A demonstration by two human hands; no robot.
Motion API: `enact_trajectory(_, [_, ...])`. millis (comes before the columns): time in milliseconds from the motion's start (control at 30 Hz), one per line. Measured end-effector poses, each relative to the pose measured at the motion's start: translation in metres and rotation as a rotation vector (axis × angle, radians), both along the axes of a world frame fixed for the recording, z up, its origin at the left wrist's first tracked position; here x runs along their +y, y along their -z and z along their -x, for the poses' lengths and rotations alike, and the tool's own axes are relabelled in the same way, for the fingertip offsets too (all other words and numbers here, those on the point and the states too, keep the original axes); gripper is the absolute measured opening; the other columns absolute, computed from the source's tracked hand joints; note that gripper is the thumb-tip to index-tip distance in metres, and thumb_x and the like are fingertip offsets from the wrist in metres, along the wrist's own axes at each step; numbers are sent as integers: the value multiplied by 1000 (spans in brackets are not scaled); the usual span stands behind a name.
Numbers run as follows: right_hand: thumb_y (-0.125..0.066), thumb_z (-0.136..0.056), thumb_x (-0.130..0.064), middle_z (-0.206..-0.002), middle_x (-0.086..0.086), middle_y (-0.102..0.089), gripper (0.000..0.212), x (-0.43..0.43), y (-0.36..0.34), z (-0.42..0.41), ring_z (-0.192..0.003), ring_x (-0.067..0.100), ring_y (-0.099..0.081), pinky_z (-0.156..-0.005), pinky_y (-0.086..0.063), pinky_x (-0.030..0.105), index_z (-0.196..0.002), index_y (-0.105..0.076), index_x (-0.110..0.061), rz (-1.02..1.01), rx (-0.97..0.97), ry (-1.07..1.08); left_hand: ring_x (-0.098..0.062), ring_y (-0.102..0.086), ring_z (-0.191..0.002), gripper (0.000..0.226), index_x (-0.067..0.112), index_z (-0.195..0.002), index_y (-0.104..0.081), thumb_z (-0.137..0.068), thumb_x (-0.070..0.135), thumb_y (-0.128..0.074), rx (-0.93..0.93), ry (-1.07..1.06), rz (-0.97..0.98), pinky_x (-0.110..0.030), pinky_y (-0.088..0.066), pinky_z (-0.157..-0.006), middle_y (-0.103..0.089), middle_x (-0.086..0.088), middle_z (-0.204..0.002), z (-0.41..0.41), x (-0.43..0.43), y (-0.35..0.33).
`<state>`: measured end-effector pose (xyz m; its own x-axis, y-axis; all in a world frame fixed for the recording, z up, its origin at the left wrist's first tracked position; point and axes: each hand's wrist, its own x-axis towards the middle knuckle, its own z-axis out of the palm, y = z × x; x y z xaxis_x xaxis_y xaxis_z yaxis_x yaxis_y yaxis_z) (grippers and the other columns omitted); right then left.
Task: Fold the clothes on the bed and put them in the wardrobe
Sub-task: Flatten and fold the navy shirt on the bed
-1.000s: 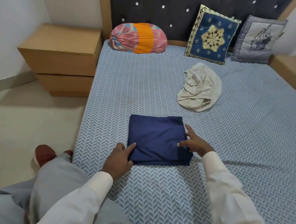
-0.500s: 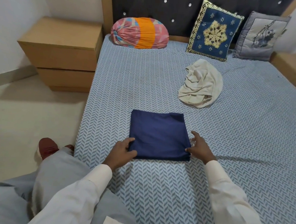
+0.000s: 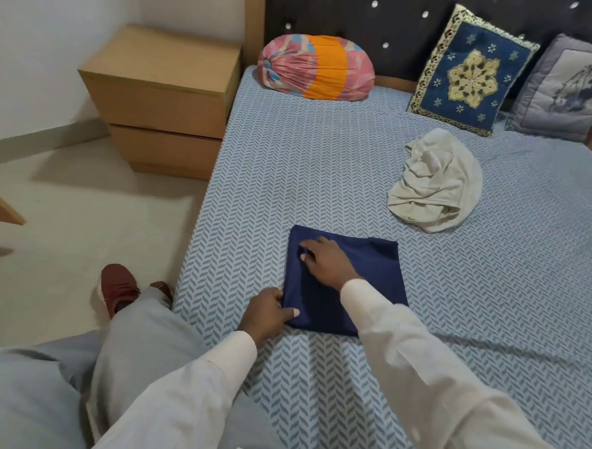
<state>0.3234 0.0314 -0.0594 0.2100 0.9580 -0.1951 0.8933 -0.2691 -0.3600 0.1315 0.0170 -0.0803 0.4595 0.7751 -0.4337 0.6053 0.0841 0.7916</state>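
1. the navy garment (image 3: 363,279) lies folded into a neat flat square on the bed (image 3: 291,162), close to the near edge and a little toward its left side.
2. the left hand (image 3: 266,313) grips the near left corner of that square: the thumb lies on top of the cloth and the other fingers are curled in at the cloth's edge.
3. the right hand (image 3: 325,262) reaches across and rests on top of the square, toward its far left part. its fingers (image 3: 308,256) are bent with the tips down on the fabric, where a small crease shows. from here i cannot tell whether they pinch the cloth or only press on it.
4. both arms wear long white sleeves, and the right sleeve (image 3: 385,318) crosses over the near right part of the square.
5. a cream garment (image 3: 434,183) sits crumpled in a loose heap farther up the bed, to the right, well apart from the navy one.
6. at the head of the bed a pink and orange bolster (image 3: 316,69) lies on the left. a blue cushion with a gold pattern (image 3: 472,74) and a grey cushion (image 3: 569,87) lean against the dark studded headboard (image 3: 384,26).
7. a wooden bedside cabinet (image 3: 164,94) stands on the floor just beside the bed's left side.
8. the person's leg in grey trousers (image 3: 138,336) is beside the bed, with a red-brown shoe (image 3: 118,288) on the floor.
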Motion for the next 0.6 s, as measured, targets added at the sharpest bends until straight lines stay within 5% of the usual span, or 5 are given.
enact_trajectory(167, [-52, -95, -38, -145, 10, -35, 48, 60, -5, 2, -132, 37, -33, -104, -33, 55, -138, -43, -20, 158, -181, 123, -15, -61, -66, 27, 9, -84, -68, -69, 30, -79, -121, 3, 132, -42, -56, -71, -63, 4, -68, 11, 10, 10])
enact_trajectory(267, [-54, -92, -34, -141, 7, -40, 38, 83, -8, 1, -130, 34, -35, -104, -29, 55, -129, -52, -24, 232, -165, 136, -8, -52, -56, 21, 9, -68, -63, -73, 21, -79, -162, 47, 146, -32, -49, -62, -55, 10, -56, 20, 17, 5])
enact_trajectory(367, [-55, -93, -37, -138, 6, -46, 35, 109, -11, 10, -130, 33, -40, -106, -26, 55, -127, -55, -26, 240, -164, 77, -11, -51, -57, 29, -1, -74, -62, -71, 23, -78, -188, 76, 165, -28, -45, -60, -55, 1, -61, 44, 40, -7])
enact_trajectory(500, [-59, -92, -37, -132, 8, -51, 31, 146, -17, 47, -128, 34, -43, -105, -29, 55, -120, -58, -24, 90, -54, 97, -12, -52, -52, 10, 7, -75, -68, -78, 6, -77, -82, 11, 150, -25, -44, -54, -56, 5, -56, 106, 104, -28])
enact_trajectory(600, [-66, -87, -37, -129, 5, -49, 40, 160, -22, 78, -124, 30, -42, -100, -32, 51, -123, -53, -25, -24, -21, 47, -18, -61, -77, 15, 13, -89, -71, -76, 8, -76, 233, 1, -160, -24, -47, -67, -65, 3, -78, 138, 140, -33])
